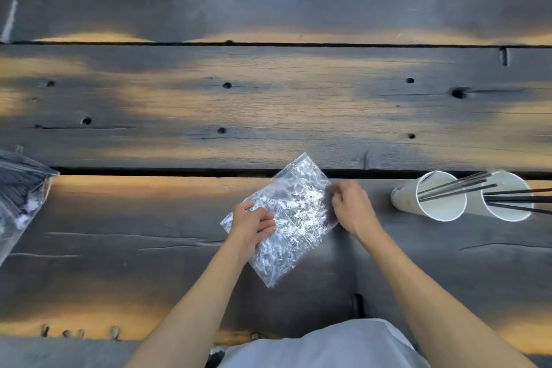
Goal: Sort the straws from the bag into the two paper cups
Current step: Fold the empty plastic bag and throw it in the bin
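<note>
A crinkled clear plastic bag [294, 218] lies flat on the wooden table in front of me, and no straws show inside it. My left hand [252, 222] rests on its left part with fingers curled over the plastic. My right hand [351, 206] pinches the bag's right edge. Two white paper cups stand to the right. The nearer cup [433, 196] and the farther cup [504, 197] each hold several thin black straws [454, 187] that lean out to the right.
A second clear bag [21, 197] filled with black straws lies at the left edge of the table. The dark plank table [268, 104] has gaps between boards and several knot holes. My light-coloured clothing [328, 343] shows at the bottom.
</note>
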`<state>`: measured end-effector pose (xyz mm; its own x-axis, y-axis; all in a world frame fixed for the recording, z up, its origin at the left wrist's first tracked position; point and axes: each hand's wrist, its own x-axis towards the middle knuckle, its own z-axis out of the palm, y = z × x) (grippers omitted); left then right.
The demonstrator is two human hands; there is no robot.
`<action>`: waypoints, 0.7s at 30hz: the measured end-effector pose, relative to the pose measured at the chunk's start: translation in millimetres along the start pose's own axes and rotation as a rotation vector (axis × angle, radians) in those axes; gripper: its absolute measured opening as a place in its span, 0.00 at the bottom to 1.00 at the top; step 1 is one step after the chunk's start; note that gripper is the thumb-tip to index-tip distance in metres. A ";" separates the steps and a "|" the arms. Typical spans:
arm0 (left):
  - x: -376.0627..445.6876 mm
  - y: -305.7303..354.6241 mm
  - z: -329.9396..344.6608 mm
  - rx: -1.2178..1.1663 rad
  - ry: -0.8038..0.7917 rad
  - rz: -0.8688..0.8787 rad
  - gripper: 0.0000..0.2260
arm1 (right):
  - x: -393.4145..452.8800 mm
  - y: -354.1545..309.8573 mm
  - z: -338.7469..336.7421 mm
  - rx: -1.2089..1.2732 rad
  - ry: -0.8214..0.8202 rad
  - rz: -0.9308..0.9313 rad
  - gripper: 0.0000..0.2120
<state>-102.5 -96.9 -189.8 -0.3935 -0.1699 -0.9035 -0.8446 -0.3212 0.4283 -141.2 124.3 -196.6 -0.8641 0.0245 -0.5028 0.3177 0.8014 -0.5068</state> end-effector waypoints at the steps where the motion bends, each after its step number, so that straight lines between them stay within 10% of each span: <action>1: -1.3 -8.7 1.3 -0.069 0.008 -0.015 0.22 | -2.8 -4.0 4.1 0.104 -0.048 0.001 0.11; 5: -4.3 -27.0 11.4 -0.388 0.035 -0.098 0.21 | -19.1 -12.0 30.4 0.380 -0.388 0.132 0.11; 8: -12.7 -24.4 13.8 -0.373 0.088 -0.184 0.06 | -23.0 -2.5 40.4 0.249 -0.278 0.093 0.10; 14: 8.7 -5.0 4.8 0.430 0.385 0.193 0.05 | -13.3 7.5 32.5 -0.011 -0.193 -0.078 0.13; 21: 37.1 25.4 7.2 0.861 0.251 0.459 0.10 | -5.8 13.5 26.8 -0.049 -0.192 -0.084 0.16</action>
<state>-141.1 -104.6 -212.5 -0.7427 -0.3312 -0.5819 -0.6443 0.5902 0.4864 -121.5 118.9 -219.3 -0.7950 -0.1538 -0.5868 0.2244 0.8242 -0.5200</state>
